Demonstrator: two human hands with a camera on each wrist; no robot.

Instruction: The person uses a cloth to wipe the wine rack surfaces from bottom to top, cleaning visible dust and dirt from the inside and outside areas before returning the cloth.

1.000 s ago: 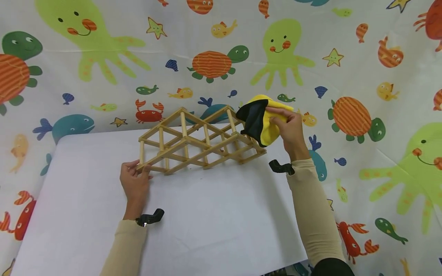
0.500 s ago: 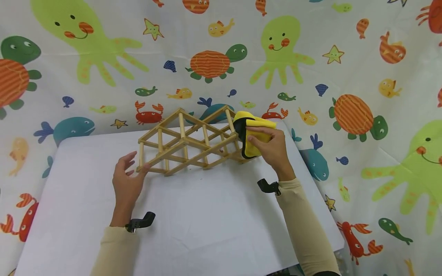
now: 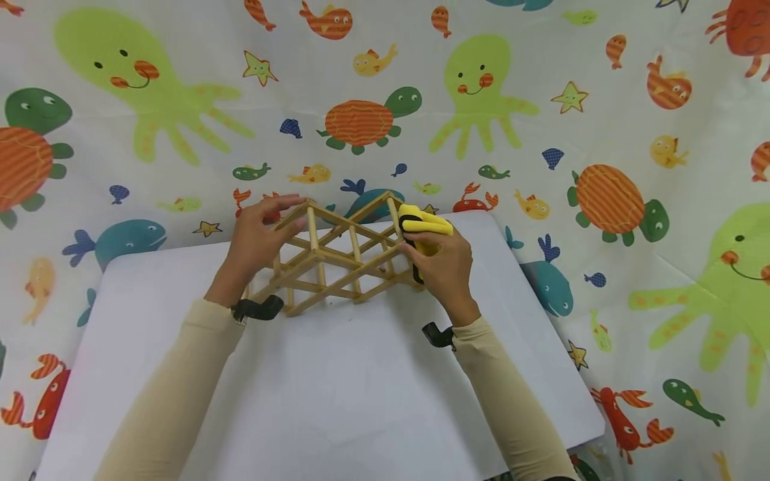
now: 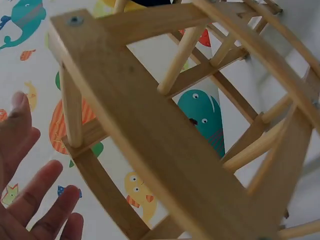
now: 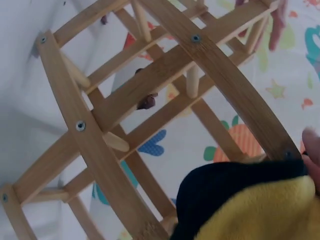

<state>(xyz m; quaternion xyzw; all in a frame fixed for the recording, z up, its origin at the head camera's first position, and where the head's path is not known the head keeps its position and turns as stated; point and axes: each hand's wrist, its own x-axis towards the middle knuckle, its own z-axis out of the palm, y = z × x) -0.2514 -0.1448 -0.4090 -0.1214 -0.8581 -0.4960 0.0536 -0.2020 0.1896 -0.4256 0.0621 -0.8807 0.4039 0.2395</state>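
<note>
A wooden lattice rack (image 3: 315, 256), made of flat slats joined by round dowels, stands on the white table. My right hand (image 3: 445, 267) grips a folded yellow cloth with black trim (image 3: 424, 226) against the rack's right end. In the right wrist view, the cloth (image 5: 260, 210) covers the end of a slat, with screw heads visible on other slats. My left hand (image 3: 255, 234) is at the rack's upper left corner. The left wrist view has its fingers (image 4: 42, 190) spread beside the frame; whether any touch the wood, I cannot tell.
The white tabletop (image 3: 361, 387) extends in front of the rack and to both sides. Close behind it hangs a white curtain (image 3: 198, 40) printed with sea animals. Each wrist wears a black camera mount, such as the left mount (image 3: 259, 308).
My left hand has let go of the rack's lower left corner and risen to its upper left. My right hand has moved left and down, bringing the cloth around the rack's right end.
</note>
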